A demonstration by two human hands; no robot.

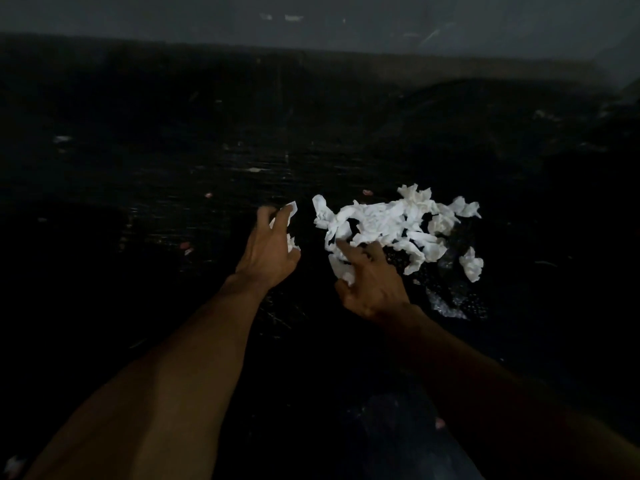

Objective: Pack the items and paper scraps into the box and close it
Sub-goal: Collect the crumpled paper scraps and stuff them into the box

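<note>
Both left hand [266,251] and right hand [372,287] grip paper scraps [341,268] beside the white pile [381,220].

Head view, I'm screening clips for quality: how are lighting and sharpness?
Head view: very dim, surface nearly black; scraps the only bright thing; left hand and right hand soft but readable; far edge bowed by the wide lens.

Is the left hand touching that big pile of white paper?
Apart. The head view shows a dark strip between the left hand and the paper pile; the hand grips a separate scrap.
</note>
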